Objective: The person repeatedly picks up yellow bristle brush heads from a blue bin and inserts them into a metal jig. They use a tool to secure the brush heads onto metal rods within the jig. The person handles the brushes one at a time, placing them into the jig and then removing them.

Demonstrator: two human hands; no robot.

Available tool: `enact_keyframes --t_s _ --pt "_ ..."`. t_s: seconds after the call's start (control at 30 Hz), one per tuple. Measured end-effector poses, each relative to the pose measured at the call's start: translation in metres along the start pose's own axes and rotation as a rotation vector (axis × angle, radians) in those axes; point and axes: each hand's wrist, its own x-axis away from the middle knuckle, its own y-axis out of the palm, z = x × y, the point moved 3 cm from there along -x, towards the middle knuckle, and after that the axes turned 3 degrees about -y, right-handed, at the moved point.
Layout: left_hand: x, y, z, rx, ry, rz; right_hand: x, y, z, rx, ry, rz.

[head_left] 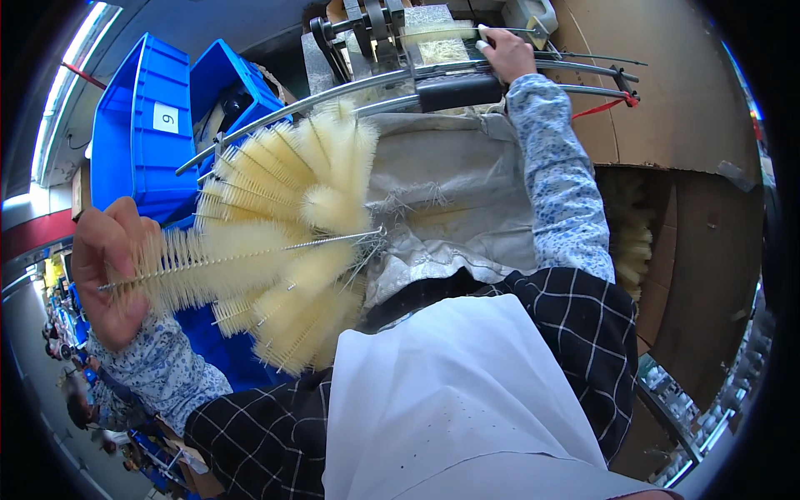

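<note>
Bristle brush (250,257), cream on twisted wire, front-left of you, in your left hand.

Cardboard (658,83) at your right; fanned brush heap (321,167) under the brush; grey cloth (467,167) beside the heap; blue bin (158,125) far left; machine (367,37) ahead, metal rails (583,67) on your side of it. Your left hand (114,258) curls around the brush's outer end, fingers partly hidden by bristles. Your right hand (510,55) reaches beyond the rails, fingertips at a thin bristled strip (442,35); can't tell if they pinch it.
</note>
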Motion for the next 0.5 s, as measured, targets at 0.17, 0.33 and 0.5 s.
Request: enact_keyframes --t_s 0.17,0.33,0.5 --pt "-0.024 0.022 -0.002 -0.057 -0.119 -0.143 -0.022 -0.013 0.022 0.218 0.121 0.006" --pt "-0.045 0.057 -0.01 -0.076 -0.214 -0.401 -0.016 -0.038 0.05 0.203 -0.186 -0.199" --pt "-0.06 0.089 -0.021 -0.048 -0.172 -0.557 0.069 -0.131 0.012 -0.364 -0.052 -0.66"
